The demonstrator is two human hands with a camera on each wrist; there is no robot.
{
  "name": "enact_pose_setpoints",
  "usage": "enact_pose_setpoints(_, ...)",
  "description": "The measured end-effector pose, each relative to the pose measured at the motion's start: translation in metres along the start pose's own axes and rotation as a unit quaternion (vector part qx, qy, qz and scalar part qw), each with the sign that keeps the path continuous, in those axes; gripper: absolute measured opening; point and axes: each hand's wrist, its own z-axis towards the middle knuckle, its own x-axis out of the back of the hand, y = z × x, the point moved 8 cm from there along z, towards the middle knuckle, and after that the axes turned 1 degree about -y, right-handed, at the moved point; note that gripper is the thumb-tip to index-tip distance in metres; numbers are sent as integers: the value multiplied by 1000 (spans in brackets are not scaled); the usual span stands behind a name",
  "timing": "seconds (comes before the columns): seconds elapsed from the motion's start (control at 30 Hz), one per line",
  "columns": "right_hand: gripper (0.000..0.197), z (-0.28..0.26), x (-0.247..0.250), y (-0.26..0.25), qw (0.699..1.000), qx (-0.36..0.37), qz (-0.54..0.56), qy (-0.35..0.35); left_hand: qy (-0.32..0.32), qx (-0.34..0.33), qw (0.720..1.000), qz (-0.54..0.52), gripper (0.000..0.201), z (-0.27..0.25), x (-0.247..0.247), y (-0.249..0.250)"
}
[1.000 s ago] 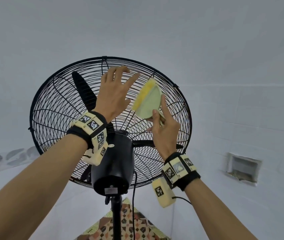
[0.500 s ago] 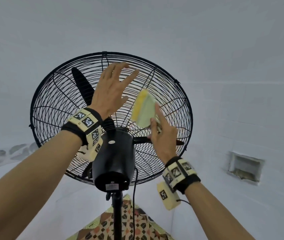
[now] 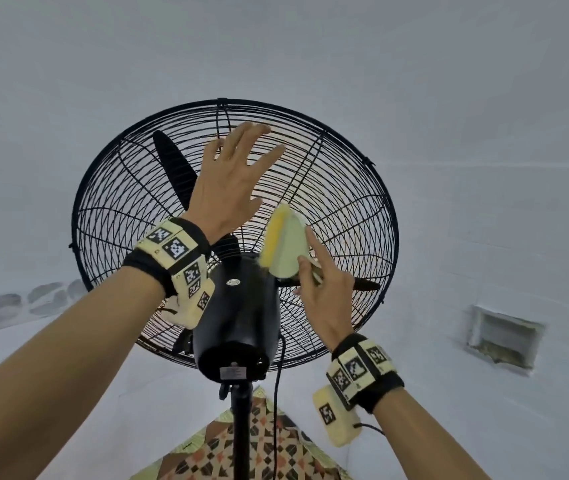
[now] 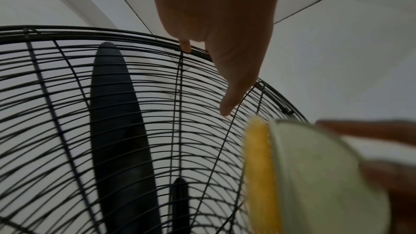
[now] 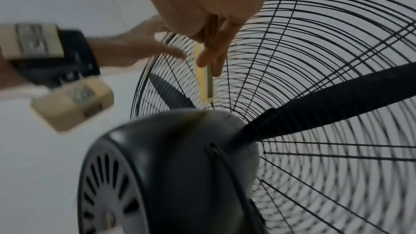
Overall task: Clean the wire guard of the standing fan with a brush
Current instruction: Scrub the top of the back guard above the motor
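Left hand spread on wire guard, right hand gripping brush; white walls.

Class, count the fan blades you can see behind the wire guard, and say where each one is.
3. One blade points up-left behind the wire guard; one points right, past the right hand; one shows low left, mostly hidden by the motor housing. More may be hidden.

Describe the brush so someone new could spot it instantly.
Find the black wire guard of the standing fan, seen from behind. Just above its black motor housing, the right hand holds the brush: pale green back, yellow bristles, the only bright thing there.
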Motion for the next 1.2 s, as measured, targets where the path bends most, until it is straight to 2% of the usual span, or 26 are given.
enact_pose_setpoints(0.13,58,13,20,-15,994,30,30,99,16,43,999,12,104,-18,2,-14)
enact_pose_setpoints(0.2,58,11,11,-6,997,23,9,73,7,78,997,2,108,-25,-2,-22)
enact_pose_setpoints(0.3,54,0,-9,11,999,15,-45,-21,-21,98,995,-3,118,-31,-10,-32)
enact_pose_setpoints(0.37,54,-3,-6,9,999,24,-25,-10,-27,92,995,6,123,-32,-12,-37)
enact_pose_setpoints(0.5,56,-2,6,1,995,55,16,77,-18,79,996,20,124,-31,-10,-43)
enact_pose_setpoints(0.63,55,-15,-16,13,997,69,-41,11,-10,93,996,8,118,-34,-16,-43)
enact_pose_setpoints(0.73,56,-12,-12,12,995,86,-55,1,-16,93,995,13,116,-29,-13,-43)
enact_pose_setpoints(0.9,53,-1,-14,-9,976,178,-116,-50,-22,94,995,3,114,-25,-6,-43)
enact_pose_setpoints(0.97,49,9,-6,-16,971,200,-128,-21,-22,98,995,-8,113,-25,-7,-44)
enact_pose_setpoints(1.07,46,18,9,-26,975,187,-101,61,-21,96,995,-10,111,-25,-5,-43)
enact_pose_setpoints(1.13,47,14,4,-29,975,195,-91,47,-17,90,996,-10,110,-26,-4,-42)
enact_pose_setpoints(1.2,48,9,-7,-27,973,209,-100,-5,-13,86,996,-18,109,-26,-4,-43)
